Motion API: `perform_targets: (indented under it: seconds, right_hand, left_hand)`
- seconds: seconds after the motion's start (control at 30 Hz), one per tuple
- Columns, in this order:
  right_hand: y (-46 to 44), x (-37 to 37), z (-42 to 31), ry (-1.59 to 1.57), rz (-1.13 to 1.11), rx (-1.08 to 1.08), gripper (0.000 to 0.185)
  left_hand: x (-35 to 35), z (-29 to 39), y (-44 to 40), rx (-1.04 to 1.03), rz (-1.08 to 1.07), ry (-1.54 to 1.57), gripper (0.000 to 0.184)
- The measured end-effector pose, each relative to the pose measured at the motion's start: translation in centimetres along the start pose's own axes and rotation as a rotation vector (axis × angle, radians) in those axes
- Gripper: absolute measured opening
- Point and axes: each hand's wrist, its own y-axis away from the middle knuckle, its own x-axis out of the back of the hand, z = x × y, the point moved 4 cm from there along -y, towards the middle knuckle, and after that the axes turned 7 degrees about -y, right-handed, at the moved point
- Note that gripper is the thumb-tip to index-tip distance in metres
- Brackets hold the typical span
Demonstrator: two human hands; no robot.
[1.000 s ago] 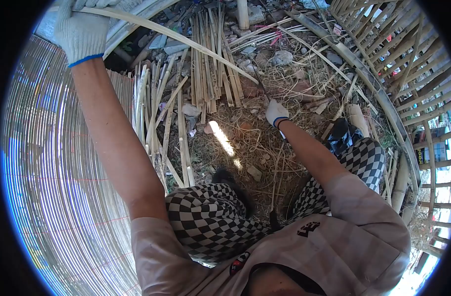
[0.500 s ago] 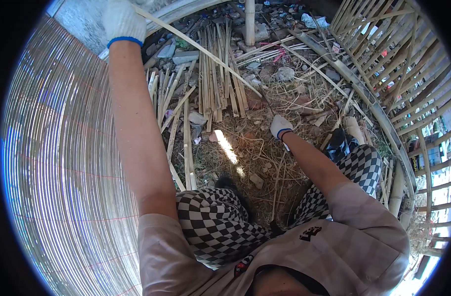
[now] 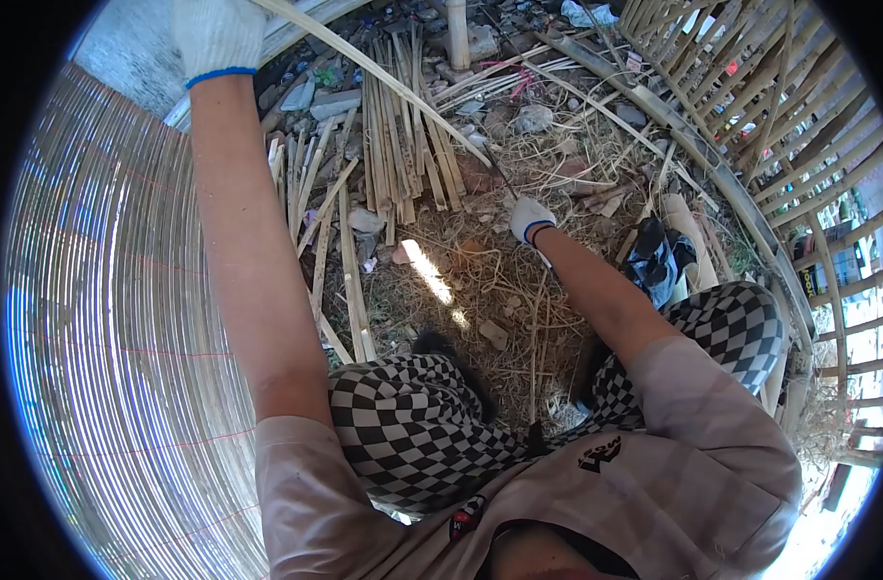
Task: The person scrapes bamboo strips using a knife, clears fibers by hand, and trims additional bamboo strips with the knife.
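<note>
My left hand [image 3: 219,41], in a white knit glove with a blue cuff, is stretched out at the upper left. It is closed around one end of a long pale bamboo strip [image 3: 383,79]; the fingers are partly cut off by the frame's edge. The strip slants down to the right. Near its lower end is a thin dark knife blade [image 3: 500,176], apparently touching or just beside it. My gloved right hand [image 3: 531,220] is closed on the knife's handle, which the fingers hide.
Split bamboo strips [image 3: 391,135] lie in a bundle ahead, with more strips [image 3: 352,275] at the left. A slatted bamboo screen [image 3: 122,319] stands on my left and a bamboo lattice [image 3: 751,106] on my right. Shavings, stones [image 3: 533,119] and a dark plastic bag [image 3: 651,256] litter the ground.
The whole view has shifted, so the scene sits further left and higher. Both hands keep their holds on the strip and the knife, with little visible movement relative to the ground.
</note>
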Motion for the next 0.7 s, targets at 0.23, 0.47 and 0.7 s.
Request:
perform_targets:
  seconds: [0.23,0.47,0.7]
  right_hand:
    - [3.9,1.6,0.5,-0.976,0.203,-0.487,0.029]
    - [5.0,5.9,-2.3,-1.15,0.422,-0.309,0.029]
    - [5.6,14.2,-3.3,-1.085,0.652,-0.233,0.025]
  left_hand:
    - [-0.8,1.5,1.6,0.274,0.029,-0.105,0.068]
    - [2.0,3.1,1.9,0.157,0.067,-0.337,0.083]
    - [3.1,3.2,1.3,0.17,0.008,-0.326,0.053]
